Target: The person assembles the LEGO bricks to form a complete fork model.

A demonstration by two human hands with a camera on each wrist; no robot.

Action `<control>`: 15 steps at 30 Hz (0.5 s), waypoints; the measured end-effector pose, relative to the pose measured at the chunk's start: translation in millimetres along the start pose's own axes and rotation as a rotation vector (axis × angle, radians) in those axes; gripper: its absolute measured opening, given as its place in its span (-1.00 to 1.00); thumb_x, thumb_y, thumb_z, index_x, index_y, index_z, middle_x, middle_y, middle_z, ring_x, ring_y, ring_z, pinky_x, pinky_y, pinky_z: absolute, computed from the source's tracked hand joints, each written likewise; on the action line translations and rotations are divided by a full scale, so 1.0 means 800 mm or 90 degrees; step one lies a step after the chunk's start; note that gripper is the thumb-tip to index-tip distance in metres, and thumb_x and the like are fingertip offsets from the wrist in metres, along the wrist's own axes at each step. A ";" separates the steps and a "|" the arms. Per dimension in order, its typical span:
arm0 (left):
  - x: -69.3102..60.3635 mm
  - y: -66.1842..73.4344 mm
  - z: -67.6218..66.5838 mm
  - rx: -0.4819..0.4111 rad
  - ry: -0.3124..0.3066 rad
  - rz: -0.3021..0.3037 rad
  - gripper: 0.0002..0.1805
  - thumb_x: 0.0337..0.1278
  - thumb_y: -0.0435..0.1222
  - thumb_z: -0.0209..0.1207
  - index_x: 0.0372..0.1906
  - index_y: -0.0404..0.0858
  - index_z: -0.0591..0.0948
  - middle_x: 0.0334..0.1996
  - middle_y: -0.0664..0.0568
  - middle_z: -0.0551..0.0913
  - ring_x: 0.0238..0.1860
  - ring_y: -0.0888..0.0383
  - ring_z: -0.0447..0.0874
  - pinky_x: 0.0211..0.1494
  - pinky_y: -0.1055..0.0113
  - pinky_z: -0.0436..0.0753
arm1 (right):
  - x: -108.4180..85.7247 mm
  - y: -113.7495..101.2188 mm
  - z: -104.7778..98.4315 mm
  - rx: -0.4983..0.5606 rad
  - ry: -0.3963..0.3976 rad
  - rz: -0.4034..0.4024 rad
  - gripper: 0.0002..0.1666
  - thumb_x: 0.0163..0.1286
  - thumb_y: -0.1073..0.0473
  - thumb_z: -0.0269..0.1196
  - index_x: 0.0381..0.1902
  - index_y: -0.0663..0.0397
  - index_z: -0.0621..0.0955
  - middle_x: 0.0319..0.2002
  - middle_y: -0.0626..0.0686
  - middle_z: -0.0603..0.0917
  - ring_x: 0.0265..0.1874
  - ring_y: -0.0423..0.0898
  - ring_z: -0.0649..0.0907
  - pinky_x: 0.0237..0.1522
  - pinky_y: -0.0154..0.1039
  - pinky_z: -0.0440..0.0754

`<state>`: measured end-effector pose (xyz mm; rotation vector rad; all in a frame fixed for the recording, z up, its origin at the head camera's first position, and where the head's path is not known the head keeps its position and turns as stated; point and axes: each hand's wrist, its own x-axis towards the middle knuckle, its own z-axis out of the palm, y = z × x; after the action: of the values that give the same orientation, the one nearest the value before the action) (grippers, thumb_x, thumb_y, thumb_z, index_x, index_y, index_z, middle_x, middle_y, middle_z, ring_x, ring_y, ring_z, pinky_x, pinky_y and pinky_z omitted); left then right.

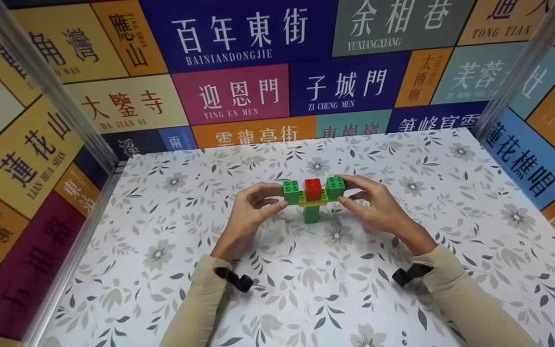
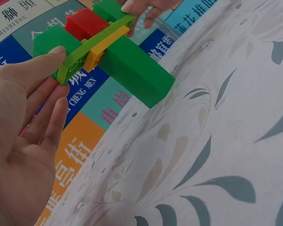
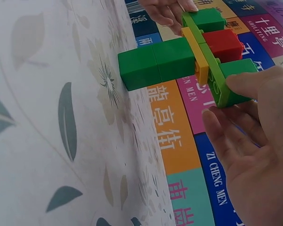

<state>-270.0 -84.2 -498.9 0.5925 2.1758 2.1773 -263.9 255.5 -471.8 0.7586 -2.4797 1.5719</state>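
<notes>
Both hands hold one toy building-brick assembly shaped like a T. Its stem is a stack of two green bricks (image 3: 155,63), under a yellow plate (image 3: 196,54) and a light green layer (image 3: 219,92). On top sit a red brick (image 1: 312,189) in the middle, a green brick (image 1: 290,191) at the left end and another green brick (image 1: 335,187) at the right end. My left hand (image 1: 253,205) pinches the left end between thumb and fingers. At the right end, my right hand (image 1: 376,205) does the same. Whether the stem's foot touches the table cannot be told.
A white cloth with grey leaves and flowers covers the table (image 1: 162,299). Panels with coloured street-name signs (image 1: 239,91) stand behind and on both sides, with clear corner posts (image 1: 518,67). Each wrist wears a black strap with a small camera (image 1: 244,283).
</notes>
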 end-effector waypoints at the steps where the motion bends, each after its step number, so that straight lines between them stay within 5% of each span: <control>1: 0.000 0.000 0.000 -0.002 0.002 0.000 -0.50 0.20 -0.14 0.58 0.22 -0.09 0.74 0.19 -0.02 0.79 0.24 -0.02 0.79 0.40 0.07 0.71 | 0.000 0.000 0.000 0.001 0.001 0.001 -0.37 0.49 0.22 0.45 0.47 0.02 0.59 0.25 0.05 0.74 0.20 -0.04 0.71 0.14 -0.35 0.78; 15: 0.003 0.000 0.001 -0.014 0.031 0.020 -0.54 0.23 -0.18 0.56 0.20 -0.10 0.75 0.09 -0.06 0.83 0.13 -0.07 0.82 0.34 0.13 0.75 | -0.001 0.000 0.007 0.002 0.026 -0.023 -0.33 0.51 0.20 0.43 0.52 0.04 0.55 0.22 0.10 0.79 0.15 -0.08 0.78 0.14 -0.34 0.78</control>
<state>-271.9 -83.1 -498.5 0.5822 2.1776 2.2523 -262.4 251.1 -474.4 0.7597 -2.4223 1.5640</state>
